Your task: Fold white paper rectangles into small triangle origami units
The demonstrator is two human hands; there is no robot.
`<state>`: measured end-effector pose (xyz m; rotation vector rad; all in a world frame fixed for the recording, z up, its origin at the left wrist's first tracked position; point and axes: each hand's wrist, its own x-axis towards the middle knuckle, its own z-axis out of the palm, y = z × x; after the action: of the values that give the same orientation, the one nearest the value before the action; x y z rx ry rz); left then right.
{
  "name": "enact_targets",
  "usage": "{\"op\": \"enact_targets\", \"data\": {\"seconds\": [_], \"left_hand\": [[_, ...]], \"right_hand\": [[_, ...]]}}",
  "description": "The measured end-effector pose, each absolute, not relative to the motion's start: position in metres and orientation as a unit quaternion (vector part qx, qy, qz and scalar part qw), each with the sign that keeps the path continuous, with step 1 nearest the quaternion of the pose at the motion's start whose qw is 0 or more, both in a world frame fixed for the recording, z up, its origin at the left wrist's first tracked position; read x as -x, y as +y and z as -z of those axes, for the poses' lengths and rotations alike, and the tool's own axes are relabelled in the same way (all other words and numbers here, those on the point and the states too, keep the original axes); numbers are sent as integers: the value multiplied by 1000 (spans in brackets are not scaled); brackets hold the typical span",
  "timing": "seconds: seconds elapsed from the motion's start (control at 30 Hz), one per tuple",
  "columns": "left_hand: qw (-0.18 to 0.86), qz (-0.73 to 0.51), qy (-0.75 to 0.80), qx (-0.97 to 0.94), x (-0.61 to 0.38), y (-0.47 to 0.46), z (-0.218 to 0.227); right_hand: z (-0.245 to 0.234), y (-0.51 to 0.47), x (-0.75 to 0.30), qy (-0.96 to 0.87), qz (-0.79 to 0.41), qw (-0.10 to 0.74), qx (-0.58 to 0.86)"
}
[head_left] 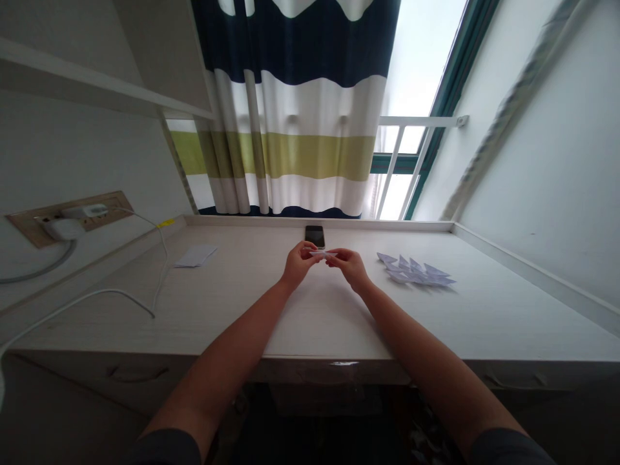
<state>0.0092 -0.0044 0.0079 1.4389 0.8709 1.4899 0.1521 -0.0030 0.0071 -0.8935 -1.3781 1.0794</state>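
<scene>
We pinch 1 small folded paper (323,254) between left hand (298,261) and right hand (349,265) above the desk (314,316), phone (314,236) just behind, folded pieces pile (416,270) right.

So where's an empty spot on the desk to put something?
Bare desk lies near the front edge, in front of the folded paper pieces. Another patch sits between the white cable and the left hand. Crowded: the middle, around the small paper and phone.
</scene>
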Motion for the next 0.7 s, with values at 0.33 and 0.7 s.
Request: {"op": "enact_targets", "data": {"seconds": [0.33, 0.7], "left_hand": [[454, -577, 359, -576, -7, -3, -8], [530, -565, 343, -531, -5, -4, -10]], "right_hand": [[-6, -3, -153, -597, -458, 539, 378], [-6, -1, -156, -590, -459, 546, 378]]}}
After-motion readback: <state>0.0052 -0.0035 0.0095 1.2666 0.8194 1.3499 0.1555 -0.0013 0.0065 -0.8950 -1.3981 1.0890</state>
